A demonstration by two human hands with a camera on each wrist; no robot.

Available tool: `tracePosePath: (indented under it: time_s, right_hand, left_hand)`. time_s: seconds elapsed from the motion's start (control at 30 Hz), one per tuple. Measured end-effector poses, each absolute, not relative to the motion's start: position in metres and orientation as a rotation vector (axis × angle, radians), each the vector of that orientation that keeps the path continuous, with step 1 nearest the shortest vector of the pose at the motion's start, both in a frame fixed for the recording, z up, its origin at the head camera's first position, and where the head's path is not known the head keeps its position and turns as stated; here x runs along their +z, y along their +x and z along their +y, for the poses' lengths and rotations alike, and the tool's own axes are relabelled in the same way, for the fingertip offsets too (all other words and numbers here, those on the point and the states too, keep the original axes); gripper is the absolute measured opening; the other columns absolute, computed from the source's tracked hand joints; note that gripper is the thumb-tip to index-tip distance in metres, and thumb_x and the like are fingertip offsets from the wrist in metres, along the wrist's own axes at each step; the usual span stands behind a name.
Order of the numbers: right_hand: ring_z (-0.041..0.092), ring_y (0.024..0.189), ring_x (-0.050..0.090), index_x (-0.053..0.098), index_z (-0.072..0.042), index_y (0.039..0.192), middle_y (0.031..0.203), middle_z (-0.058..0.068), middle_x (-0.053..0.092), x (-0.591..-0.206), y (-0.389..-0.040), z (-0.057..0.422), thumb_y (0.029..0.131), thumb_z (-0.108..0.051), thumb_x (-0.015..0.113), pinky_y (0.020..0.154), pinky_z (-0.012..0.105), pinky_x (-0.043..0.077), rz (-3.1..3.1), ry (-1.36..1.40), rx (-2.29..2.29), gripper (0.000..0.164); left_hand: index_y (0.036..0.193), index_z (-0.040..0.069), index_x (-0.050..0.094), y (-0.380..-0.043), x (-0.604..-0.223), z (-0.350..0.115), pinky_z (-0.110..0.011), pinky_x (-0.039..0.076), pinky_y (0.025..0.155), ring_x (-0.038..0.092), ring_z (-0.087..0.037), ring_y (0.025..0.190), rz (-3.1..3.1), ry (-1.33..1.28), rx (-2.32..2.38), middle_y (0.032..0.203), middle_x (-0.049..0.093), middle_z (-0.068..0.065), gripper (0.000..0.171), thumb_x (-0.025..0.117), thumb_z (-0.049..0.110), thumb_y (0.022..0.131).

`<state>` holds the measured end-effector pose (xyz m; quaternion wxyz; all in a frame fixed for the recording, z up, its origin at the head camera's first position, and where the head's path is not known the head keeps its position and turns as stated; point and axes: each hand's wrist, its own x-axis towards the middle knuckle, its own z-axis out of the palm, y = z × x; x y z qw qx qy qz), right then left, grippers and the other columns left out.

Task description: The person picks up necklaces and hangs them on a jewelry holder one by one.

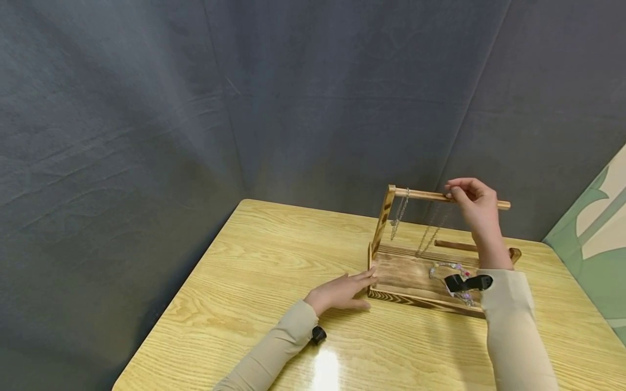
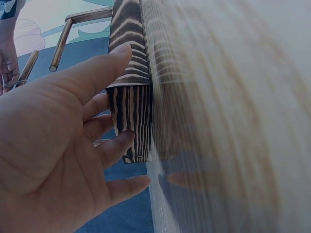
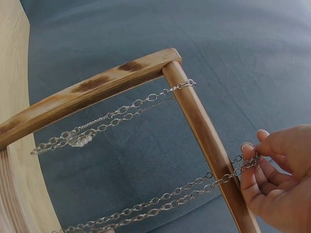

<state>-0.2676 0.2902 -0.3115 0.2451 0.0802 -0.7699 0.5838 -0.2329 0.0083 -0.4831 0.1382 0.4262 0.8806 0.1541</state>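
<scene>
My left hand [image 1: 342,293] lies low at the near end of the wooden jewelry stand [image 1: 398,271], fingers spread and loosely extended, gripping nothing; the fingertips rest at its end, I think to steady it. Just above that hand rises the post [image 1: 383,222], and from the bar [image 1: 423,194] at its top hangs a shorter chain [image 1: 400,214], between my two hands. Further right, the long chain [image 3: 165,206] runs from my right fingertips down to the tray; at the bar one strand crosses in front, the other behind. My right hand [image 1: 473,203], fingers bent, pinches its end between thumb and finger, beside the bar. The step in hand, as I judge it, is handling this chain at the bar; I can't tell whether it is going on or coming off. The next move calls for a small, careful shift of that pinch, the stand held still. Below my right wrist lies a beaded strand [image 1: 457,266].
</scene>
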Motion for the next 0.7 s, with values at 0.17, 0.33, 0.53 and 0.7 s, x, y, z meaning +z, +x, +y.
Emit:
tracePosePath:
  time_s: [0.17, 0.33, 0.53, 0.7]
  right_hand:
    - [0.003, 0.076, 0.058, 0.058, 0.008, 0.11, 0.091, -0.012, 0.064, -0.3124, -0.2687, 0.289, 0.094, -0.01, 0.052, 0.065, 0.008, 0.049, -2.135, 0.197, 1.552, 0.025]
    - [0.004, 0.076, 0.058, 0.059, 0.007, 0.109, 0.09, -0.013, 0.063, -0.3132, -0.268, 0.288, 0.094, -0.011, 0.052, 0.065, 0.008, 0.048, -2.146, 0.188, 1.552, 0.024]
    - [0.003, 0.076, 0.059, 0.057, 0.011, 0.108, 0.089, -0.011, 0.065, -0.314, -0.2651, 0.2843, 0.093, -0.009, 0.053, 0.065, 0.007, 0.049, -2.11, 0.227, 1.606, 0.025]
    - [0.003, 0.077, 0.06, 0.057, 0.012, 0.108, 0.09, -0.01, 0.065, -0.3155, -0.2635, 0.2824, 0.093, -0.007, 0.053, 0.066, 0.007, 0.049, -2.097, 0.254, 1.622, 0.025]
  left_hand:
    - [0.15, 0.025, 0.014, -0.234, -0.487, 0.0092, -0.044, 0.018, 0.116, 0.037, -0.012, 0.133, 2.551, 1.232, 0.451, 0.157, -0.002, 0.005, 0.072, 0.047, 0.05, 0.091]
    - [0.15, 0.025, 0.015, -0.2339, -0.4875, 0.009, -0.044, 0.018, 0.116, 0.036, -0.011, 0.133, 2.55, 1.228, 0.456, 0.156, -0.002, 0.006, 0.072, 0.047, 0.051, 0.091]
    - [0.15, 0.025, 0.014, -0.2333, -0.4855, 0.0092, -0.045, 0.018, 0.116, 0.034, -0.012, 0.134, 2.549, 1.227, 0.45, 0.157, -0.002, 0.006, 0.073, 0.047, 0.051, 0.091]
    - [0.15, 0.025, 0.014, -0.2335, -0.4846, 0.0093, -0.045, 0.017, 0.116, 0.036, -0.012, 0.133, 2.547, 1.222, 0.446, 0.157, -0.002, 0.006, 0.073, 0.047, 0.05, 0.091]
